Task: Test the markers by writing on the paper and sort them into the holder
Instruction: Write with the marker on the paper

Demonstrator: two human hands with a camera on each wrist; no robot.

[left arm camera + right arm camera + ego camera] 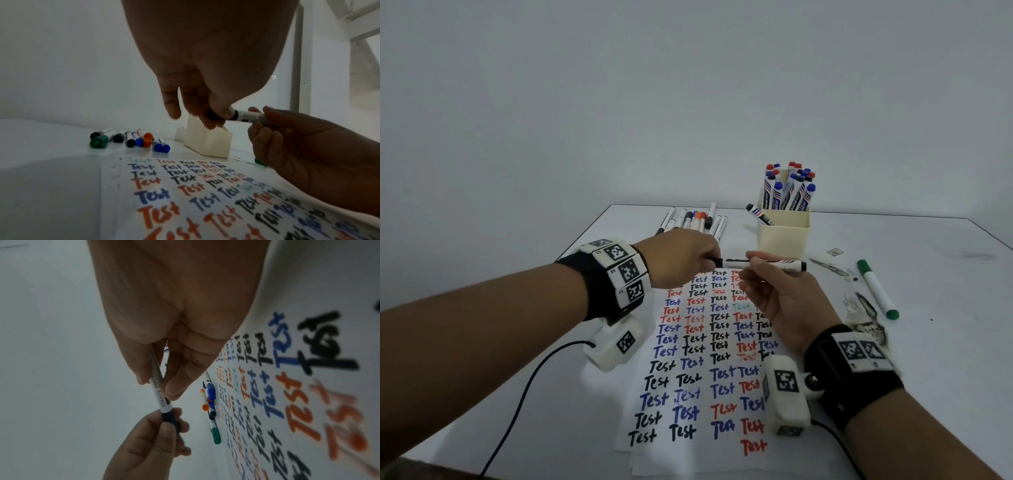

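Observation:
A white marker with black ends (763, 264) lies level in the air above the top of the paper (698, 363), which is covered in rows of "Test" in black, blue and red. My left hand (688, 258) pinches its black cap (213, 114) at the left end. My right hand (774, 291) grips the barrel (159, 395) between thumb and fingers. The cream holder (784, 233) stands behind, with several blue and red capped markers upright in its back compartment and one black marker leaning in the front one.
Several loose markers (695, 221) lie in a row at the far edge of the white table, left of the holder. A green marker (876, 289) lies to the right beside dark ink smudges. A black cable (517, 394) runs from my left wrist.

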